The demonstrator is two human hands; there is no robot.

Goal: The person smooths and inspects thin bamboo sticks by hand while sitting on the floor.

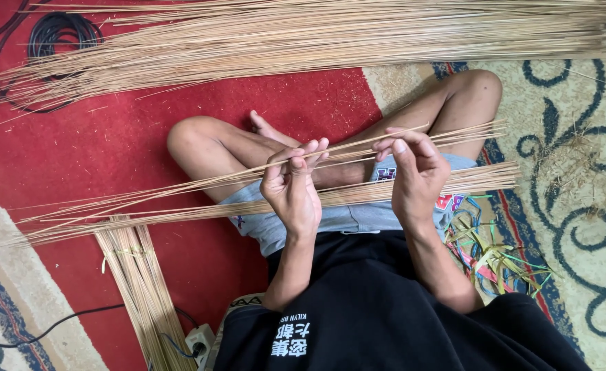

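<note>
I sit cross-legged on the floor. My left hand (292, 185) pinches a few thin straw-coloured sticks (200, 184) between fingertips and thumb, palm toward me. My right hand (416, 168) grips the same sticks a little further right, fingers curled over them. The held sticks run from lower left to upper right above my knees. A thicker bundle of the same sticks (179, 211) lies across my lap below both hands, its ends spreading out to the left and right.
A large heap of long sticks (316, 34) lies across the top. A tied bundle (138, 282) rests at lower left on the red carpet (110, 137). Coloured plastic strips (495, 257) lie by my right hip. Black cables (55, 34) and a white power strip (200, 340) are nearby.
</note>
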